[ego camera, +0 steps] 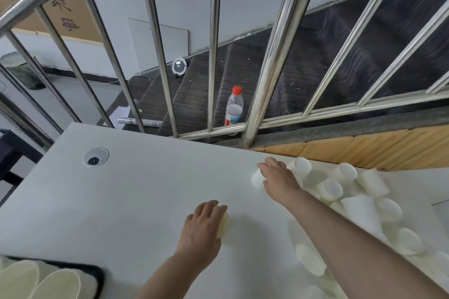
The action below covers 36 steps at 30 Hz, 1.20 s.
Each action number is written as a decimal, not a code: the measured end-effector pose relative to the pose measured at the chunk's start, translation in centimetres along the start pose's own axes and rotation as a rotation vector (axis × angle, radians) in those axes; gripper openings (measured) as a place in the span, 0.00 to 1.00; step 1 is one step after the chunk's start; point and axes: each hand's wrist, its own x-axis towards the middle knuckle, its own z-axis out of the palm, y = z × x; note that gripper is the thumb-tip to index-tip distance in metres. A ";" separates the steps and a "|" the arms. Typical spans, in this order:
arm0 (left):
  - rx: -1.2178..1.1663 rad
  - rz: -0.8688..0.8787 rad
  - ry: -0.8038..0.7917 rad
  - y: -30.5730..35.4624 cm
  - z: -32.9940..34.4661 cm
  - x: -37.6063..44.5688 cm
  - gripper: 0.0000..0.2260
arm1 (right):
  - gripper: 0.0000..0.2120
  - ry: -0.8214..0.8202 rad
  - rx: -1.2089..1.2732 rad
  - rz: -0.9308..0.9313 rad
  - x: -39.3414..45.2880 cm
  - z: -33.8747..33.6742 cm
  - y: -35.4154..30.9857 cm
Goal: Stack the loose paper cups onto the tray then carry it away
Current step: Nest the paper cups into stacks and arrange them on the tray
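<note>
White table (136, 196) beside steel stair railing (279, 51); left hand (202, 227) grips cup (224, 224), right hand (279, 178) grips another cup (258, 179).

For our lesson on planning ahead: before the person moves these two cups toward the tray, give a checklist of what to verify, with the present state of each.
1. Left hand grips a cup: ok.
2. Right hand grips a second cup: ok.
3. Tray in view at the table's near left corner, cups already on it: ok.
4. Table bare between hands and tray: ok.
5. Loose cups remain in a pile at the right: not ok, stacking unfinished.
6. Free room on the tray: cannot tell, mostly out of frame.
</note>
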 end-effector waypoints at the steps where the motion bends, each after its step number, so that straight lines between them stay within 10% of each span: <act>1: 0.001 0.002 -0.003 0.0 -0.1 0.0 0.30 | 0.24 0.003 0.006 0.001 -0.1 0.1 0.1; 11: 0.024 -0.007 0.032 1.2 -0.7 0.0 0.36 | 0.20 0.278 0.581 0.023 -6.2 -0.1 0.8; 21: -0.184 0.061 0.085 5.2 -0.1 -0.2 0.36 | 0.15 0.145 1.080 0.087 -13.0 -0.2 0.5; 36: -0.245 0.125 0.127 5.8 -0.4 0.3 0.31 | 0.14 0.163 0.925 0.229 -13.8 1.6 -0.1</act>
